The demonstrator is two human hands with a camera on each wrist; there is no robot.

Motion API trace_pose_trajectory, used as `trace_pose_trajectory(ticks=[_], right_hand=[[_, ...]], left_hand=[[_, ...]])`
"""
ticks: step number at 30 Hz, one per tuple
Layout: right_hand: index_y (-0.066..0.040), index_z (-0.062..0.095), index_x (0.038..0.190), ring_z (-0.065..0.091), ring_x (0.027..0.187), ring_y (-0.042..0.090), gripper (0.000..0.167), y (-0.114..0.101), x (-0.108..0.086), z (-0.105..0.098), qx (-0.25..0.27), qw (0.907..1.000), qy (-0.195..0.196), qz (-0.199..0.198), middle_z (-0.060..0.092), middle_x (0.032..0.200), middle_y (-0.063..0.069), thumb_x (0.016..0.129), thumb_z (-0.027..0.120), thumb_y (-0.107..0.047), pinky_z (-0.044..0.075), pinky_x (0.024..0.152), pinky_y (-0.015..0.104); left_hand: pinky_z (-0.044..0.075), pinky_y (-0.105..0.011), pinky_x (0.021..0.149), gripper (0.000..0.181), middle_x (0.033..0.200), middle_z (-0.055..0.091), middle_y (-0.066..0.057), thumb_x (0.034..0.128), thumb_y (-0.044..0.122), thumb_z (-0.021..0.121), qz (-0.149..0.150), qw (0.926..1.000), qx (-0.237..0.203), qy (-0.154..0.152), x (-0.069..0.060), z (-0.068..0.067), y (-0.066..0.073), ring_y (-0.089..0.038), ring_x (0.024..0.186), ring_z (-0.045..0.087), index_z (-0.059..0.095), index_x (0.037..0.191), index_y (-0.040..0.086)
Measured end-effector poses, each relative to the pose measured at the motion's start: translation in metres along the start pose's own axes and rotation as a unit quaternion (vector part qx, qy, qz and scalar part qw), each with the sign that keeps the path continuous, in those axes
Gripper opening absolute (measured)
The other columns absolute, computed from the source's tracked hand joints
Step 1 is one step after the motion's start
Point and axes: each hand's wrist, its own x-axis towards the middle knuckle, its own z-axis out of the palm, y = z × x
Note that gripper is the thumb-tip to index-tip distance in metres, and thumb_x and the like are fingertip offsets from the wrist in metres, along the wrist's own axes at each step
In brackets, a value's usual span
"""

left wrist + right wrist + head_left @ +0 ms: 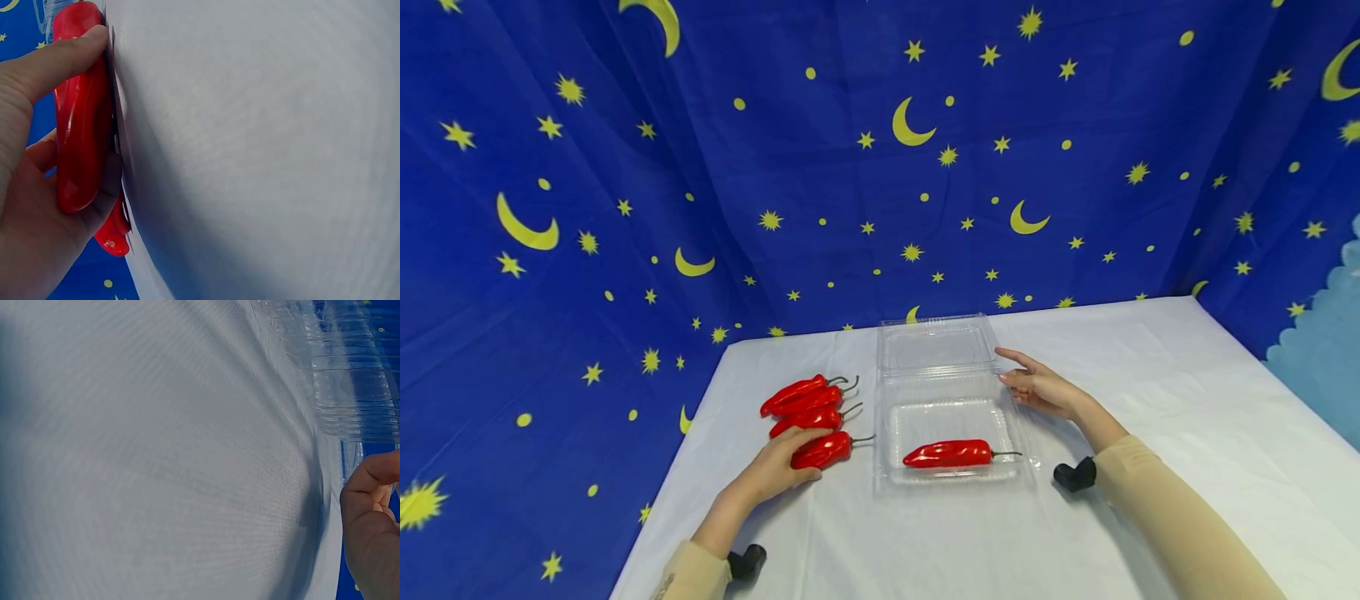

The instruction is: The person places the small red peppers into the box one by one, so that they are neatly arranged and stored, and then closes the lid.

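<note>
My left hand (782,462) grips a red chili pepper (81,125), thumb on one side and fingers on the other. It is the nearest of a group of red chili peppers (805,393) on the left of the table; their green stems point right. A clear plastic clamshell container (891,417) lies with its lid (936,343) folded back. One red chili pepper (951,453) lies across the front of its base, stem to the right. My right hand (1045,390) is at the container's right edge near the hinge, index finger extended; whether its fingertips touch the plastic I cannot tell.
A white cloth (1187,400) covers the table. Behind and to the left hangs a blue curtain (850,167) with yellow moons and stars. Black wrist mounts (1075,475) stick out near both sleeves.
</note>
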Motion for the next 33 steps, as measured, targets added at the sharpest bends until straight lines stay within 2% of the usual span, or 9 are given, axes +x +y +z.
trace_pose_trajectory(ticks=[7, 15, 25, 33], right_hand=[[-0.015, 0.015, 0.152, 0.042, 0.066, 0.012, 0.069, -0.001, -0.002, 0.002, 0.009, 0.9999, -0.007, -0.003, 0.042, 0.084, 0.005, 0.096, 0.055, -0.011, 0.039, 0.059, 0.023], [-0.016, 0.016, 0.152, 0.044, 0.066, 0.012, 0.069, -0.002, -0.003, 0.002, 0.004, 1.0000, -0.003, 0.001, 0.043, 0.091, 0.009, 0.096, 0.056, -0.014, 0.041, 0.059, 0.022], [-0.015, 0.014, 0.152, 0.043, 0.066, 0.012, 0.070, -0.002, -0.003, 0.002, 0.013, 0.9999, -0.007, -0.002, 0.043, 0.084, 0.006, 0.096, 0.055, -0.013, 0.040, 0.059, 0.022], [-0.014, 0.013, 0.152, 0.043, 0.065, 0.012, 0.070, -0.001, -0.004, 0.001, 0.029, 0.9994, -0.019, -0.010, 0.043, 0.080, 0.005, 0.096, 0.054, -0.011, 0.039, 0.058, 0.023]], left_hand=[[0.038, -0.056, 0.095, 0.060, 0.127, 0.053, -0.006, 0.0765, 0.022, 0.079, 0.000, 1.0000, 0.001, -0.001, 0.000, 0.001, -0.003, -0.029, 0.119, 0.047, 0.056, 0.131, 0.022], [0.039, -0.056, 0.095, 0.060, 0.128, 0.052, -0.008, 0.0766, 0.026, 0.079, 0.003, 0.9999, -0.002, -0.010, 0.002, -0.003, -0.004, -0.030, 0.119, 0.047, 0.056, 0.132, 0.021], [0.040, -0.055, 0.093, 0.062, 0.128, 0.053, -0.014, 0.0765, 0.024, 0.079, 0.007, 0.9998, -0.018, -0.003, 0.005, -0.020, 0.003, -0.033, 0.116, 0.049, 0.055, 0.133, 0.017], [0.041, -0.055, 0.092, 0.061, 0.133, 0.050, -0.015, 0.0779, 0.024, 0.078, 0.024, 0.9994, -0.022, 0.014, 0.007, -0.035, 0.011, -0.036, 0.118, 0.046, 0.054, 0.133, 0.016]])
